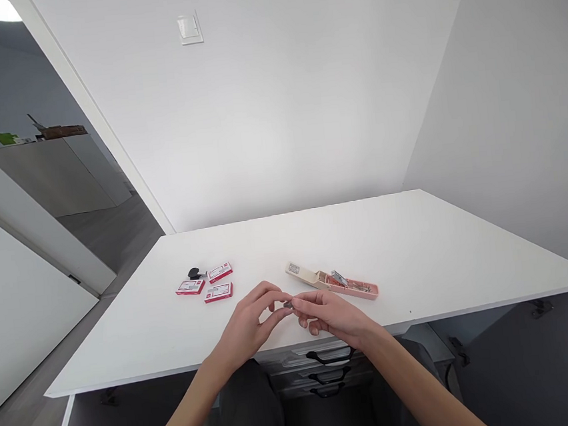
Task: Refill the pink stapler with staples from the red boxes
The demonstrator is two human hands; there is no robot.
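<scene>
My left hand (258,316) and my right hand (326,313) meet above the front of the white table. Between their fingertips is a small dark grey piece (287,304), perhaps a strip of staples, too small to make out for sure. Thumb and forefinger of each hand pinch it. Just beyond my right hand lies a long hinged case-like thing, opened out, with a cream half (304,273) and a pink half (364,290). A shiny metal part (339,277) tilts up from the pink half.
Three small red and white boxes (218,292) lie on the table's left side. Beside them is a black object with a metal end (195,274). The white table (392,243) stands against the wall. Black-handled drawers (330,374) are below its front edge, between my knees.
</scene>
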